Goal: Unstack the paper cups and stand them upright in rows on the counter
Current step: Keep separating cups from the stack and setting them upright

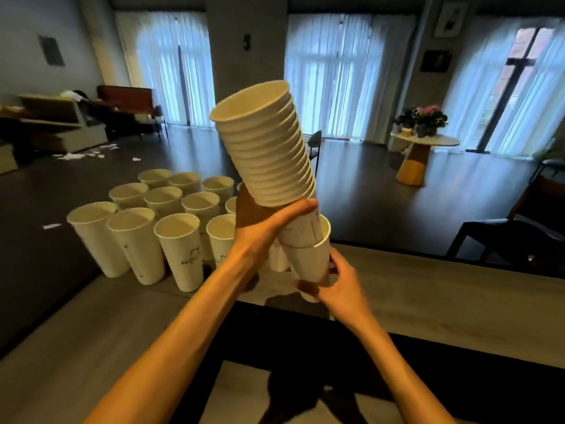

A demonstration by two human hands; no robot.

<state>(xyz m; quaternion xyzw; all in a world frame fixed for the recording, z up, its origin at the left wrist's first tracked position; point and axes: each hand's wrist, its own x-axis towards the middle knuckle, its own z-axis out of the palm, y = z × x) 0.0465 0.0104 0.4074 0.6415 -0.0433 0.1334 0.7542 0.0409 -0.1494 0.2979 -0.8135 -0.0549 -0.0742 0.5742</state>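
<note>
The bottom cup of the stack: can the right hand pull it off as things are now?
Probably yes. The right hand already grips the bottom cup, which sits partly slid off, while the left hand holds the stack above it.

Your left hand (260, 228) grips a tilted stack of paper cups (266, 148) above the wooden counter (428, 289). Your right hand (336, 286) holds the bottom cup (312, 258), partly slid off. Upright cups in rows (159, 215) stand at the left.
</note>
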